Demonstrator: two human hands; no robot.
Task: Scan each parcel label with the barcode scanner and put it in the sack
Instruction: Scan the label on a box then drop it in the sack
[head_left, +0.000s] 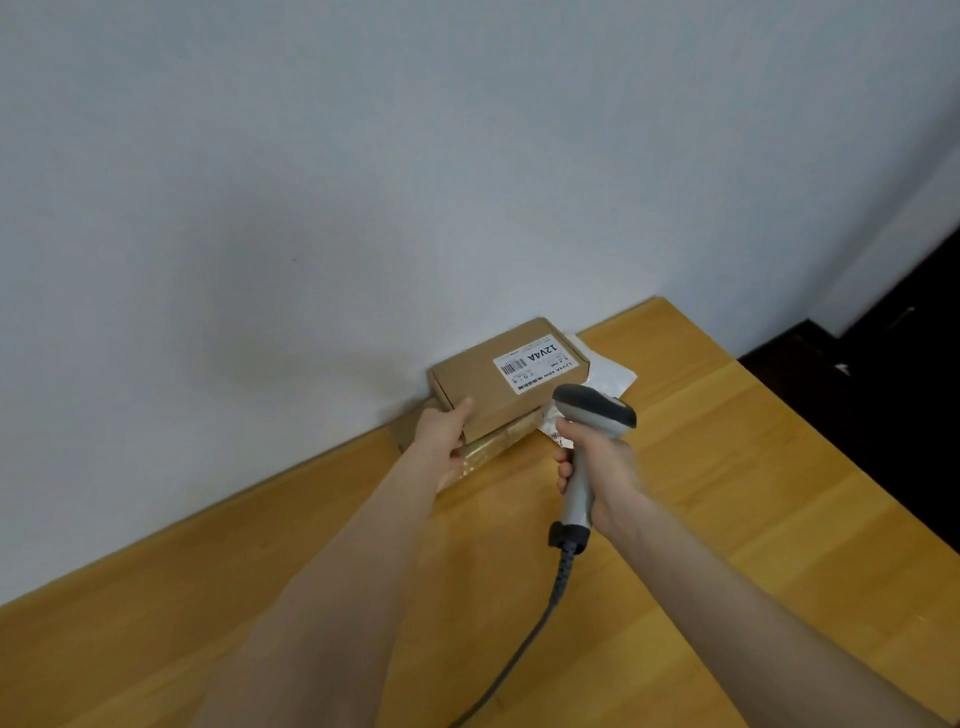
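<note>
Head camera view over a wooden table (727, 493): two bare forearms reach forward from the bottom edge, and a dark coiled cable (524, 644) runs up between them from the near edge to the base of a grey barcode scanner (595, 410). The right hand (605, 467) is wrapped firmly around the scanner's handle, its head raised and pointing away toward the parcels at the back of the table. Just to the left, the left hand (441, 434) grips the near left corner of a brown cardboard box (478, 384), thumb on the top face and the other fingers curled under the edge. The box lies flat on top of a second parcel (493, 447), which is wrapped in shiny tape and rests on the table. A white label (535, 364) with a barcode and the print "12V4A" faces up on the box's lid, just beyond the scanner's head. A white mailing bag (610, 371) lies partly under the stack on its right side. Both parcels sit against a plain pale wall (363, 182), with dark floor (909, 405) showing past the table's right edge.
</note>
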